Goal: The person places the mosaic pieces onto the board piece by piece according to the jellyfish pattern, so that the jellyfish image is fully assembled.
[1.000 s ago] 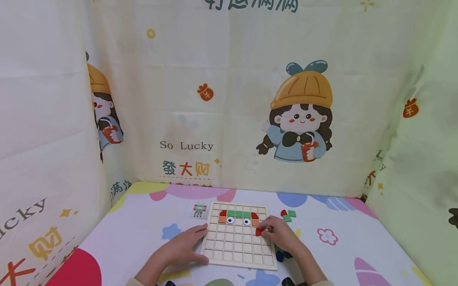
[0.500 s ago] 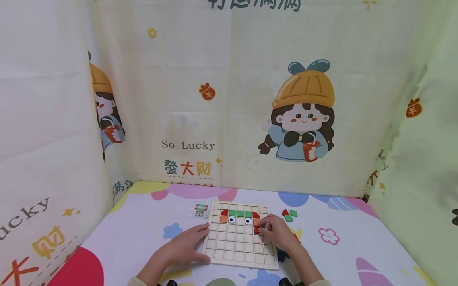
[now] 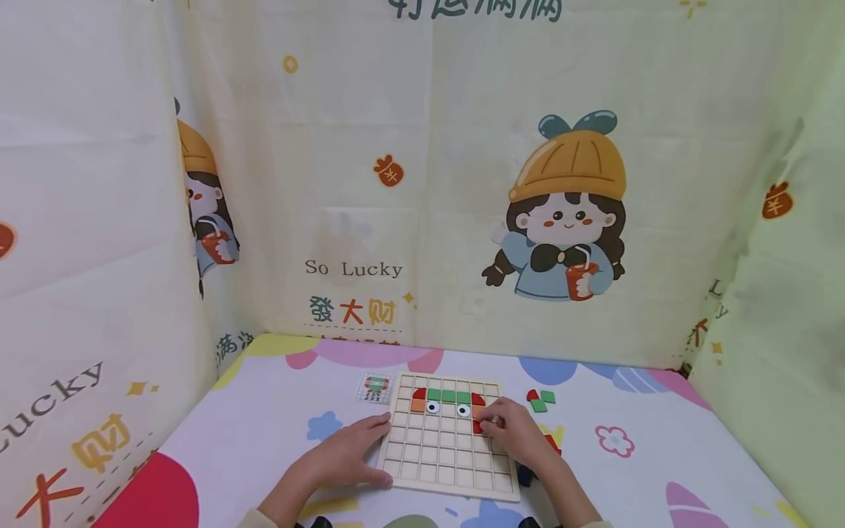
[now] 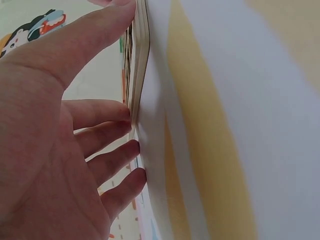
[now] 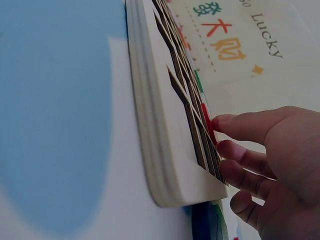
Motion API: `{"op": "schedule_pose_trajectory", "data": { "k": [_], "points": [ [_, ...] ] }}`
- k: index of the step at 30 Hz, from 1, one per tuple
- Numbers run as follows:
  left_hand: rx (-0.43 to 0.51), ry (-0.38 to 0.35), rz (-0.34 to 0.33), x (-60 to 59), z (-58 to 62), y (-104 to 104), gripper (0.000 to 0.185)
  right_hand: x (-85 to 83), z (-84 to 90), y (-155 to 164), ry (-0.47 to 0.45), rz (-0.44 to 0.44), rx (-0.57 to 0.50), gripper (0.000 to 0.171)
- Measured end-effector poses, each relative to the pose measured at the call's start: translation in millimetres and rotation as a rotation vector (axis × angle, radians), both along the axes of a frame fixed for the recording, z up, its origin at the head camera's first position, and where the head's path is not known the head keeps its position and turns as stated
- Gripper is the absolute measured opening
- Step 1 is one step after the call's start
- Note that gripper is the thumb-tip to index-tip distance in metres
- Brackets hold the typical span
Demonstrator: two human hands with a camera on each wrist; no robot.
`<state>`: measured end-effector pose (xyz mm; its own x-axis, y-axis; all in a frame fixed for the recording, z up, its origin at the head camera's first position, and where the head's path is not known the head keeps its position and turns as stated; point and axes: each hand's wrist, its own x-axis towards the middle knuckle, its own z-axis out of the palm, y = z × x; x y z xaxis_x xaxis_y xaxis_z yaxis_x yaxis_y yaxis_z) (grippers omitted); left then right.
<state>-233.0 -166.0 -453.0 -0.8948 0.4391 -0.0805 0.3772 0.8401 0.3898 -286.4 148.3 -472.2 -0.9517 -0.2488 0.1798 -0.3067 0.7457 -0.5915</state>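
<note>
A wooden grid board [image 3: 449, 480] lies on the table. Near its top is a row of green squares [image 3: 449, 397] between two red rounded pieces [image 3: 419, 394]. Below them are orange squares [image 3: 418, 405] and two round eye pieces [image 3: 432, 408]. My right hand [image 3: 518, 429] pinches a small red piece [image 3: 478, 427] at a cell under the right orange square; its thumb touches the piece [image 5: 208, 122] in the right wrist view. My left hand [image 3: 346, 455] rests against the board's left side, thumb near the lower corner, fingers loosely extended [image 4: 102, 112].
A small pattern card [image 3: 376, 387] lies by the board's upper left corner. Loose green pieces [image 3: 540, 405] and a red one lie to the upper right. More red pieces [image 3: 553, 442] and dark blue pieces [image 3: 524, 475] sit beside the right forearm, partly hidden. Printed cloth walls [image 3: 449, 293] surround the table.
My right hand has shifted the red piece slightly left and up, into line under the orange square. The left hand stays at the board's edge. The head view has turned slightly left.
</note>
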Motion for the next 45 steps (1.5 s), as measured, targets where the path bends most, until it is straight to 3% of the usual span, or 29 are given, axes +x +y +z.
{"op": "schedule_pose_trajectory", "data": {
  "k": [7, 18, 34, 37, 45],
  "points": [
    [0.001, -0.003, 0.007, -1.0, 0.1, 0, 0.091, 0.1, 3.3, 3, -0.002, -0.001, -0.011, 0.014],
    [0.017, 0.005, 0.001, -0.7, -2.8, -3, 0.091, 1.3, 12.5, 33, 0.023, -0.096, 0.009, 0.013],
    [0.009, -0.008, -0.002, 0.3, 1.2, -1, 0.091, 11.4, 16.7, 83, -0.082, -0.2, 0.038, 0.014],
    [-0.001, -0.01, -0.005, -0.8, 0.7, -1, 0.091, 12.8, 14.6, 89, -0.1, -0.172, 0.036, 0.014],
    [0.005, -0.018, 0.002, -0.7, -0.5, -2, 0.092, 18.5, 11.3, 96, -0.139, 0.016, 0.018, 0.026]
  ]
}}
